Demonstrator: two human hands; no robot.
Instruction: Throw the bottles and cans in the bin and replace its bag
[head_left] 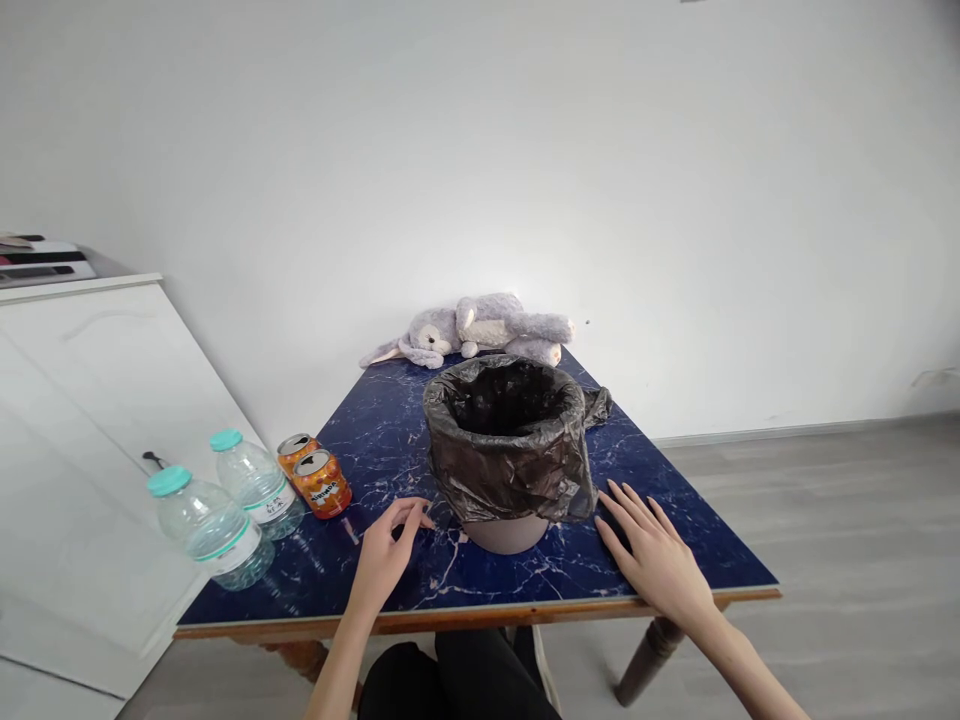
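A small bin (pixel 507 533) lined with a black plastic bag (pixel 510 440) stands in the middle of a dark blue marbled table (pixel 390 430). My right hand (pixel 654 560) lies flat on the table just right of the bin, fingers spread and holding nothing. My left hand (pixel 388 552) rests on the table left of the bin, fingers curled loosely with thumb and forefinger close together; nothing shows between them. Two orange drink cans (pixel 315 475) and two clear plastic bottles with teal caps (pixel 225 510) stand at the table's left edge.
A grey plush bunny (pixel 480 332) lies at the table's far end against a white wall. A white cabinet (pixel 97 400) stands close on the left. Grey floor stretches to the right of the table. My dark-clad knees show below the table's near edge.
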